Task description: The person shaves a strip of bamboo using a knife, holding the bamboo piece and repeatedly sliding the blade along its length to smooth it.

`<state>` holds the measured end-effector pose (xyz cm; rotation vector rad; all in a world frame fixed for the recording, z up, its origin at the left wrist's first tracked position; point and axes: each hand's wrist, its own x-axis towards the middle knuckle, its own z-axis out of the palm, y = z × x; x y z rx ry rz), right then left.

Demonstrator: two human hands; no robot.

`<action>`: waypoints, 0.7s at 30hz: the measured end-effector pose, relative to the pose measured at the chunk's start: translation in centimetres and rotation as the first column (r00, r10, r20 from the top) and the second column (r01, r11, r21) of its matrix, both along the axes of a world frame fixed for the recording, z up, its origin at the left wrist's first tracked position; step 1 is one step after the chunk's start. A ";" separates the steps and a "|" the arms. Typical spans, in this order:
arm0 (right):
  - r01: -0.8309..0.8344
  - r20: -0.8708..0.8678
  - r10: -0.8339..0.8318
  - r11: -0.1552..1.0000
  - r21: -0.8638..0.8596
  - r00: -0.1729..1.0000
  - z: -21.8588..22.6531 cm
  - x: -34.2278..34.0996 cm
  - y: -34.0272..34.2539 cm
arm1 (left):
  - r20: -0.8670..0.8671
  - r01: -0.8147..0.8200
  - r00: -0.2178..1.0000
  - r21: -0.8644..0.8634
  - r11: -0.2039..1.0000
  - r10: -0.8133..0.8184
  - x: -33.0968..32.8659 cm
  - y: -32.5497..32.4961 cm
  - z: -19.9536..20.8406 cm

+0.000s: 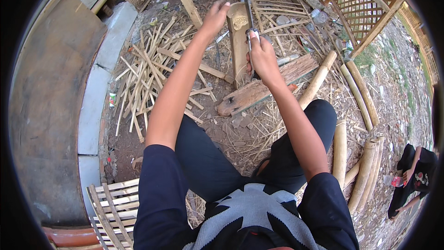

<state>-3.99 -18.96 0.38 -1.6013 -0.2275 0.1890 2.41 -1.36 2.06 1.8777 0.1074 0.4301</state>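
A thick length of bamboo stands in front of me, its pale, wide end near the top of the view and the rest reaching down toward the ground. My left hand is closed on the left rim of that end. In my right hand is the handle of a machete. Its long dark blade points up and away, passing along the right side of the bamboo's end; whether the two touch I cannot tell. Just below my right hand, a weathered wooden plank lies slantwise on the ground.
Many split bamboo strips are heaped at the left. Round bamboo poles lie at the right, near a wooden lattice panel. A slatted bamboo piece is at the lower left. Another person sits at the far right.
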 end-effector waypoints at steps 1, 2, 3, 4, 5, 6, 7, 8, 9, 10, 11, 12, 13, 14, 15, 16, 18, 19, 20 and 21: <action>0.018 0.023 -0.018 0.999 -0.032 1.000 0.6 -0.2 -0.1 | -0.073 0.055 0.996 -0.061 0.997 -0.060 0.1 -0.4 -0.4; 0.036 0.045 -0.034 0.997 -0.064 0.998 0.9 -0.3 -0.1 | -0.094 0.048 0.994 -0.131 0.990 -0.060 0.2 -0.9 -0.7; 0.091 0.146 -0.076 0.991 -0.098 0.986 0.0 0.5 -0.4 | -0.114 0.051 0.991 -0.201 0.978 -0.076 0.6 -1.9 -1.0; 0.099 0.203 -0.075 0.989 -0.111 0.976 -0.6 0.9 -0.3 | -0.138 0.035 0.988 -0.263 0.964 -0.073 0.6 -1.9 -1.6; 0.106 0.259 -0.071 0.986 -0.125 0.963 -1.1 1.4 -0.2 | -0.100 -0.047 0.995 -0.195 0.980 0.028 2.0 -1.4 -3.0; 0.111 0.310 -0.062 0.984 -0.142 0.949 -0.9 1.2 -0.1 | -0.096 -0.073 0.994 -0.179 0.981 0.056 1.8 -1.7 -2.9; 0.122 0.257 -0.086 0.984 -0.127 0.962 -0.8 0.9 -0.4 | -0.091 -0.099 0.992 -0.163 0.982 0.085 1.8 -2.1 -2.7; 0.142 0.261 -0.095 0.975 -0.168 0.961 -0.6 0.6 -0.5 | -0.085 -0.127 0.990 -0.146 0.981 0.115 1.7 -2.5 -2.6; 0.163 0.272 -0.105 0.966 -0.201 0.957 -0.1 0.3 -0.6 | -0.066 -0.170 0.984 -0.074 0.983 0.165 1.7 -2.7 -2.5; 0.183 0.282 -0.114 0.955 -0.233 0.953 0.2 0.1 -0.5 | -0.044 -0.214 0.976 -0.002 0.977 0.213 1.8 -2.9 -2.4; 0.204 0.323 -0.124 0.952 -0.226 0.938 0.4 -0.1 -0.3 | -0.019 -0.258 0.965 0.069 0.964 0.260 1.8 -2.9 -2.3; 0.227 0.365 -0.136 0.949 -0.221 0.921 0.6 -0.3 -0.2 | -0.018 -0.272 0.962 0.062 0.960 0.273 1.9 -2.7 -2.4; 0.250 0.406 -0.147 0.944 -0.214 0.902 0.8 -0.5 0.0 | -0.016 -0.286 0.958 0.056 0.957 0.287 2.1 -2.6 -2.4; 0.242 0.396 -0.142 0.946 -0.216 0.907 1.2 -0.5 0.1 | -0.015 -0.299 0.954 0.050 0.953 0.300 2.2 -2.4 -2.4; 0.237 0.386 -0.139 0.946 -0.220 0.912 1.8 -0.5 0.1 | -0.023 -0.301 0.953 0.043 0.953 0.303 2.2 -2.3 -2.5; 0.232 0.376 -0.136 0.947 -0.224 0.917 2.1 -0.5 0.1 | -0.032 -0.304 0.952 0.036 0.952 0.305 2.1 -2.2 -2.6; 0.206 0.346 -0.106 0.942 -0.264 0.932 1.9 0.2 0.4 | -0.045 -0.309 0.950 0.030 0.951 0.310 2.1 -1.9 -2.8; 0.193 0.333 -0.093 0.940 -0.283 0.938 1.8 0.5 0.5 | -0.049 -0.312 0.949 0.030 0.950 0.313 2.2 -1.7 -2.9; 0.200 0.341 -0.093 0.936 -0.291 0.935 1.6 0.5 0.6 | -0.053 -0.315 0.947 0.031 0.949 0.316 2.3 -1.5 -2.9; 0.207 0.347 -0.095 0.930 -0.303 0.933 1.3 0.5 0.6 | -0.060 -0.301 0.952 0.023 0.953 0.301 2.0 -1.9 -2.6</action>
